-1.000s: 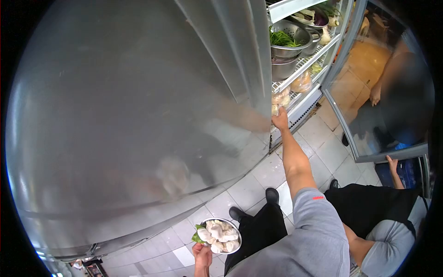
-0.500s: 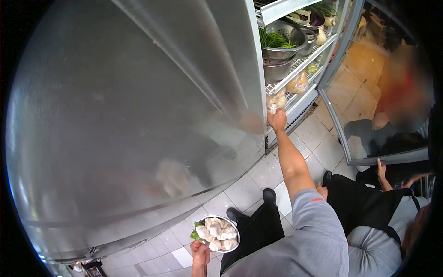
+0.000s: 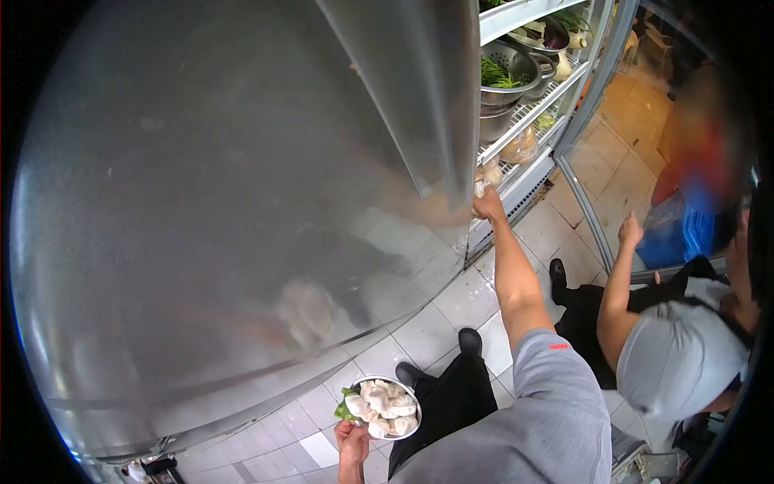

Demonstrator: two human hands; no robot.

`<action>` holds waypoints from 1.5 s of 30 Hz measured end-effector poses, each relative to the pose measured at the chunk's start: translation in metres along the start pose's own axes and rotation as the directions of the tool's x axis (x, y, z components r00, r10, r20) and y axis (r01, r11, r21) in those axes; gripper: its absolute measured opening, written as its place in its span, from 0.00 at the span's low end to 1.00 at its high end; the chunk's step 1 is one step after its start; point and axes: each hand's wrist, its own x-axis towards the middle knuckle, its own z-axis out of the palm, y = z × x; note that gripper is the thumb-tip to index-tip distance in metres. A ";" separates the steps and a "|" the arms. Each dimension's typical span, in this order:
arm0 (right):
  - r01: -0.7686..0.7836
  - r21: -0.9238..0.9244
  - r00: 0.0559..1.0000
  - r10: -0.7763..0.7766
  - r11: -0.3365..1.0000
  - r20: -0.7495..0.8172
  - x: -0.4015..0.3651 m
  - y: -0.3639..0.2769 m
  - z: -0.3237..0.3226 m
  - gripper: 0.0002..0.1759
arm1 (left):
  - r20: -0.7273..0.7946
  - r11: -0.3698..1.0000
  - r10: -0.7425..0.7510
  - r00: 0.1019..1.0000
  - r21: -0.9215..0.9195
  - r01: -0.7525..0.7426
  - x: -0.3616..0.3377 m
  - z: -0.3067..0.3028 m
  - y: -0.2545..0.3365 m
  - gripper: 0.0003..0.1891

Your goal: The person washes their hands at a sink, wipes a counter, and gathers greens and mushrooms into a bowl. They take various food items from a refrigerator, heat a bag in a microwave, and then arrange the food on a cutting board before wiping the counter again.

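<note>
My left hand (image 3: 351, 444) grips the edge of a round metal bowl (image 3: 418, 413), low in front of my body. Chunky white pieces (image 3: 385, 403) fill the bowl, with a green leaf (image 3: 344, 405) poking out beside my fingers. Stretched forward, my right hand (image 3: 487, 206) reaches into the open fridge at its bottom shelf. Its fingers are closed on the gathered top of a clear plastic bag (image 3: 490, 173) with pale contents. The steel panel's edge partly hides this bag.
A big steel panel (image 3: 242, 202) fills the left side. Fridge shelves hold a colander (image 3: 518, 68) of greens, pots and another bag (image 3: 520, 147). At right are the glass door (image 3: 592, 214), a co-worker in a grey cap (image 3: 681, 359) and a blue crate (image 3: 681, 230).
The co-worker has bent forward and raised an arm by the glass door. A blue crate has come into view there. The steel panel covers slightly more of the fridge; my hands have barely moved.
</note>
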 end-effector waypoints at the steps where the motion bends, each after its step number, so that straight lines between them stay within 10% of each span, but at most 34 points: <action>1: -0.036 -0.041 0.997 0.039 0.999 0.067 0.001 -0.005 -0.004 0.30 | -0.031 1.000 0.004 1.000 0.013 -0.004 0.001 0.001 0.001 0.10; 6: -0.005 -0.251 0.997 0.026 0.968 0.077 -0.016 -0.023 -0.009 0.34 | -0.031 0.999 0.007 0.999 0.034 -0.006 0.005 0.007 0.006 0.10; 9: 0.143 -0.267 0.957 -0.202 0.953 -0.208 -0.013 -0.004 0.010 0.35 | -0.023 1.000 0.003 1.000 0.030 -0.002 0.007 0.008 0.008 0.10; 11: -0.199 -0.041 0.980 0.197 0.979 -0.037 -0.020 -0.011 0.000 0.39 | -0.032 1.000 0.000 0.999 0.030 0.001 0.009 0.008 0.008 0.11; 15: -0.329 0.104 0.928 0.342 0.938 -0.147 -0.034 0.011 0.007 0.40 | 0.001 1.000 -0.011 1.000 0.020 0.011 0.009 0.008 0.013 0.09; 17: -0.379 0.684 0.925 0.290 0.623 0.248 -0.039 0.026 0.008 0.33 | 0.011 1.000 -0.020 1.000 0.022 0.020 0.010 0.011 0.014 0.07; 25: -0.498 0.856 0.867 0.099 0.139 0.488 -0.055 0.064 0.016 0.19 | 0.007 1.000 0.029 1.000 -0.008 -0.029 0.008 0.021 0.017 0.08; 35: -0.580 0.810 0.814 0.059 0.088 0.577 -0.110 0.090 0.032 0.17 | 0.033 0.990 0.085 0.996 -0.118 -0.080 0.043 -0.035 0.007 0.09; 39: -0.722 0.689 0.690 -0.011 0.061 0.724 -0.193 0.102 0.031 0.20 | -0.026 0.977 0.136 0.990 -0.163 -0.138 0.021 -0.085 0.001 0.08; 43: -0.904 0.410 0.375 -0.239 0.119 0.896 -0.301 0.090 0.029 0.20 | -0.141 0.959 0.209 0.968 -0.163 -0.231 -0.035 -0.152 -0.003 0.05; 45: -0.903 0.401 0.393 -0.078 0.154 0.916 -0.325 0.104 0.024 0.21 | -0.184 0.967 0.212 0.960 -0.101 -0.233 -0.059 -0.150 -0.016 0.05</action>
